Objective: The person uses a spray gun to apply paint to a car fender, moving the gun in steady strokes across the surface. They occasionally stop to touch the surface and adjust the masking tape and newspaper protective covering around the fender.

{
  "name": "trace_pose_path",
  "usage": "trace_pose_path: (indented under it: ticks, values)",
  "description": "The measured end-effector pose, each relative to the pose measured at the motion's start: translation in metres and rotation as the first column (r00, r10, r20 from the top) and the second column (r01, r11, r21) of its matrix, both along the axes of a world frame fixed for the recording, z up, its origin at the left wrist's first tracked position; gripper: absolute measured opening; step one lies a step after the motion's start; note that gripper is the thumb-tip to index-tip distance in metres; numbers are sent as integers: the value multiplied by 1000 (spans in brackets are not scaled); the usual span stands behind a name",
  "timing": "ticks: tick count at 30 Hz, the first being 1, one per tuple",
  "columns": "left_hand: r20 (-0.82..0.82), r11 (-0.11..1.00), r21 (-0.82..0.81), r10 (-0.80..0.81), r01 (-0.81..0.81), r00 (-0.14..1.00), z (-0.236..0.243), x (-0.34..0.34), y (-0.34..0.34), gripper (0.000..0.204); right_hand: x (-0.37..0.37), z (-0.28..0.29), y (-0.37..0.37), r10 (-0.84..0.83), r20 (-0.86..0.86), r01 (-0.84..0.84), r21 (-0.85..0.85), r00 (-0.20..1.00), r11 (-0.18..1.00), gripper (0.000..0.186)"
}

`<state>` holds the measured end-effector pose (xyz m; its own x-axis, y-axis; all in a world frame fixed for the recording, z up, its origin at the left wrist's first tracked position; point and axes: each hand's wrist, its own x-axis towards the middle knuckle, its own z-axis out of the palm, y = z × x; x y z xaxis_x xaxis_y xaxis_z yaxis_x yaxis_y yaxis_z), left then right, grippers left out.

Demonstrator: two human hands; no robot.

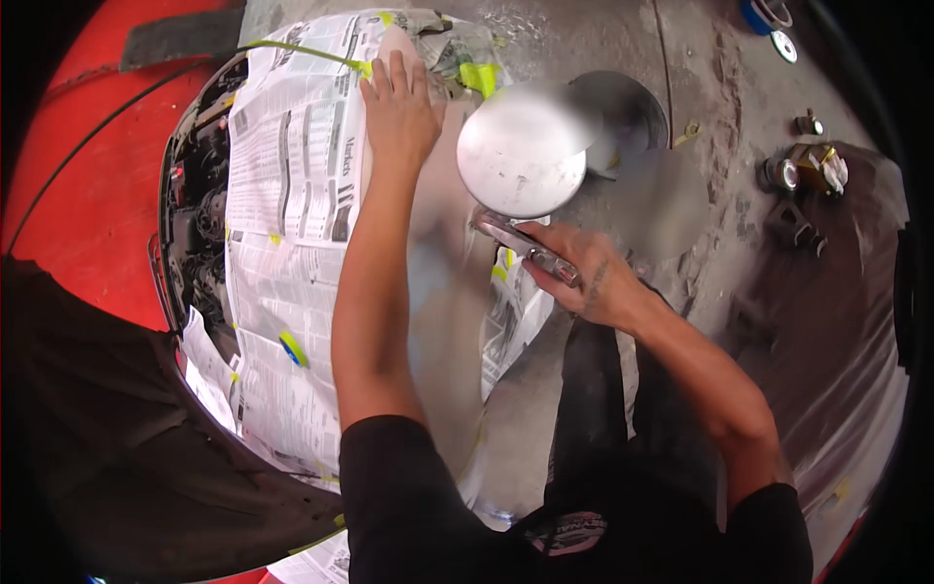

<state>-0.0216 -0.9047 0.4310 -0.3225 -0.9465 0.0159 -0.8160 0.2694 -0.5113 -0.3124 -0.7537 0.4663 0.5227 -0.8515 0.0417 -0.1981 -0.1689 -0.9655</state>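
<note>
The right hand [595,277] grips a slim metallic tool [525,245] below the pale disc [522,156], its long axis slanting, far end toward upper left; the left hand [401,112] spreads open over newspaper [292,185].

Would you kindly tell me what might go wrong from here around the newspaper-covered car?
The left hand lies at the edge of the newspaper; sliding it could wrinkle or lift that paper.
The silver metal tool in the right hand appears close to the beige panel, so a careless swing might bump it, though the gap is hard to judge.
The tape roll on the newspaper looks loose and might get knocked off.
</note>
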Motion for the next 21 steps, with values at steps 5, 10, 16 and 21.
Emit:
trace_pose_path:
  ticks: [5,10,16,21]
  values:
    - [41,963,213,-175,163,984,-32,-10,124,64,-29,-10,-26,-2,-16,5,152,1000,988,47]
    - [34,794,588,-217,156,976,7,-6,213,66,-21,-17,-44,-55,62,50,75,997,996,47]
    - [-302,977,189,-43,104,952,-26,-4,-20,55,-5,-14,-91,-74,93,70,41,993,997,48]
    - [-414,992,121,11,43,910,-41,-39,-23,40,-7,-21,-117,-146,-3,143,220,989,965,46]
